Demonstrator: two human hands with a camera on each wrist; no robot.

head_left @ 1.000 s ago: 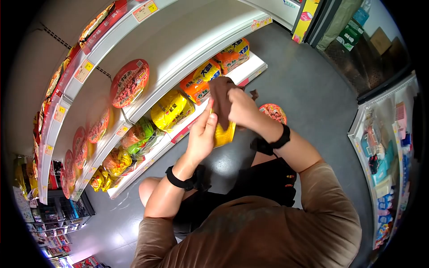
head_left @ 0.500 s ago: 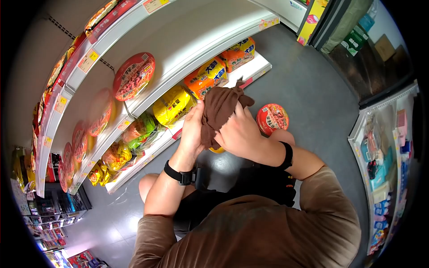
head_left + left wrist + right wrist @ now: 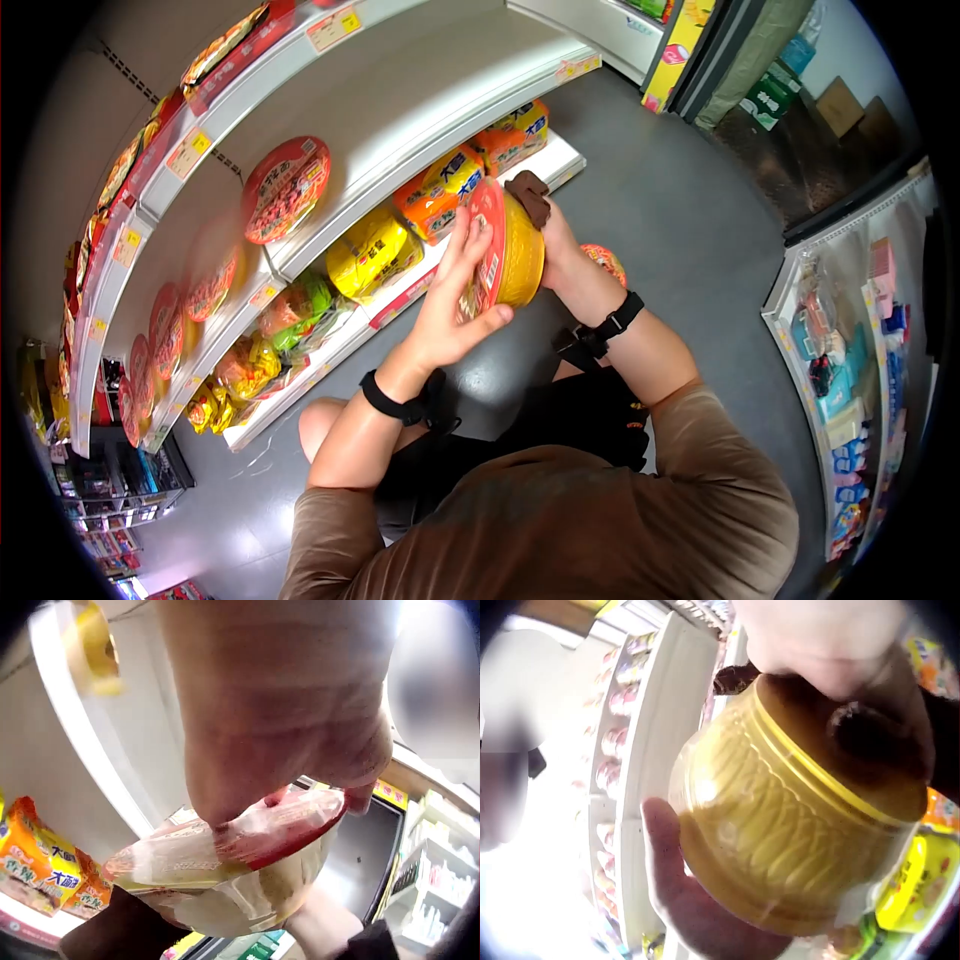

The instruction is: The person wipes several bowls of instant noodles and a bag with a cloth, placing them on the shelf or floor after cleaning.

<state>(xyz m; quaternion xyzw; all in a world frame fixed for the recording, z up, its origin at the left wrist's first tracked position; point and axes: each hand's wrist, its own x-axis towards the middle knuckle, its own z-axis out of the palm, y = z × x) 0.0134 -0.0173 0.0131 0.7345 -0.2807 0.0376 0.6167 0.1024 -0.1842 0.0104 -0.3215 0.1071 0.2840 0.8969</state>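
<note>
An instant noodle bowl (image 3: 522, 258), with yellow ribbed sides and a red printed lid, is held tipped on its side in front of the lower shelves. My left hand (image 3: 445, 310) grips it from the lid side, fingers spread over the lid and thumb at the rim. On the opposite side my right hand (image 3: 566, 248) holds a bunched brown cloth (image 3: 527, 198) against the bowl's base. In the right wrist view the cloth (image 3: 870, 735) covers part of the base, just under the right fingers. Another red-lidded noodle bowl (image 3: 604, 262) stands on the floor behind the right forearm.
Red-lidded bowls (image 3: 287, 190) stand along the middle shelf (image 3: 430, 150). On the bottom shelf are a yellow noodle pack (image 3: 372, 252), orange packs (image 3: 440, 190) and smaller bags. A rack of goods (image 3: 850, 400) stands at the right. My knees are bent close to the floor (image 3: 680, 250).
The cloth was spread over the bowl between both hands; now it is bunched in the right hand at the base. The bowl has turned so its lid faces the left palm.
</note>
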